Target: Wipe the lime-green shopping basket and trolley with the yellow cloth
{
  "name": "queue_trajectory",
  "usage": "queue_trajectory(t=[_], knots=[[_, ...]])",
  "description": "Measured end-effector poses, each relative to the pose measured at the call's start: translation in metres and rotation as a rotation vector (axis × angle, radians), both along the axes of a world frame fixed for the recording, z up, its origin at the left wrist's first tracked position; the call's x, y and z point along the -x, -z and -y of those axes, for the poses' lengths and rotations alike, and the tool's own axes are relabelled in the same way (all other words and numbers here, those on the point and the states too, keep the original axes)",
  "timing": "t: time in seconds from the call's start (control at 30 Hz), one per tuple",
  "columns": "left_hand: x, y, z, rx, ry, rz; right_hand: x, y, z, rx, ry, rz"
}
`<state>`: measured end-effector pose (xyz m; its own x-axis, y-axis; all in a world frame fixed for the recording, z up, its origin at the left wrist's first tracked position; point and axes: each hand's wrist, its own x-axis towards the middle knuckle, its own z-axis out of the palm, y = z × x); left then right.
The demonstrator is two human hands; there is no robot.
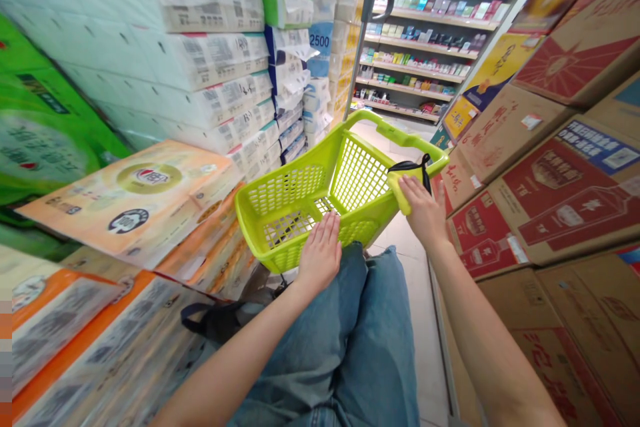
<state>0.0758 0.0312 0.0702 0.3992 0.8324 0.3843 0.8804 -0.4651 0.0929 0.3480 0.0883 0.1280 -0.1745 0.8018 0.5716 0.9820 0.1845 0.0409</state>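
Observation:
A lime-green plastic shopping basket point(285, 190) with lattice sides stands tilted in front of my knees, its long handle point(395, 133) at the far side. My left hand point(321, 250) lies on the basket's near rim with fingers straight and together, nothing visible in it. At the right end of the basket, my right hand point(423, 207) presses a yellow cloth point(400, 195) against the side below the handle. A black strap point(413, 165) loops beside that cloth. Part of the cloth is hidden under my fingers.
Stacked tissue packs point(220, 53) rise on the left, with an orange carton point(135, 193) low beside me. Cardboard boxes point(550, 193) form a wall on the right. Shelves of small goods point(420, 57) stand ahead, and a dark bag point(215, 320) lies by my left leg.

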Motion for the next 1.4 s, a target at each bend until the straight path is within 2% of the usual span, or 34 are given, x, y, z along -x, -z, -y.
queue_trajectory(t=[0.07, 0.17, 0.3, 0.4, 0.47, 0.53, 0.67, 0.77, 0.83, 0.93, 1.07, 1.13, 1.23, 1.3, 1.4], knots=[[0.0, 0.0, 0.0, 0.004, -0.003, 0.0, 0.002, -0.001, -0.004, -0.02, 0.068, -0.046], [-0.001, 0.0, 0.001, 0.003, -0.001, 0.005, 0.041, 0.014, 0.006, -0.052, 0.139, -0.13], [0.001, 0.0, 0.001, 0.01, 0.005, 0.012, 0.116, 0.042, 0.037, 0.007, -0.025, -0.15], [0.002, 0.0, 0.001, 0.019, 0.016, 0.017, 0.14, 0.052, 0.053, 0.072, -0.114, -0.138], [0.002, 0.0, 0.001, 0.021, 0.017, 0.022, 0.132, 0.049, 0.055, 0.096, -0.142, -0.112], [0.002, 0.0, 0.001, 0.018, 0.014, 0.025, 0.109, 0.042, 0.049, 0.097, -0.149, -0.076], [0.002, -0.001, 0.0, 0.015, 0.015, 0.014, 0.048, 0.018, 0.026, 0.058, -0.052, -0.044], [0.005, -0.003, -0.002, 0.022, 0.041, -0.002, 0.021, 0.004, 0.01, 0.036, 0.033, -0.089], [0.008, -0.005, -0.003, 0.024, 0.069, -0.018, 0.024, 0.003, 0.005, 0.013, 0.089, -0.147], [0.013, -0.008, -0.004, 0.028, 0.099, -0.034, 0.06, 0.017, 0.013, -0.002, 0.123, -0.213], [0.014, -0.008, -0.004, 0.038, 0.105, -0.034, 0.125, 0.044, 0.04, 0.045, -0.011, -0.216], [0.014, -0.008, -0.004, 0.035, 0.107, -0.03, 0.141, 0.052, 0.053, 0.069, -0.07, -0.201], [0.014, -0.007, -0.005, 0.034, 0.114, -0.026, 0.127, 0.048, 0.057, 0.104, -0.133, -0.127], [0.014, -0.007, -0.005, 0.037, 0.113, -0.026, 0.096, 0.036, 0.049, 0.108, -0.137, -0.064], [0.014, -0.007, -0.005, 0.037, 0.109, -0.026, 0.039, 0.013, 0.025, 0.061, -0.027, -0.018]])
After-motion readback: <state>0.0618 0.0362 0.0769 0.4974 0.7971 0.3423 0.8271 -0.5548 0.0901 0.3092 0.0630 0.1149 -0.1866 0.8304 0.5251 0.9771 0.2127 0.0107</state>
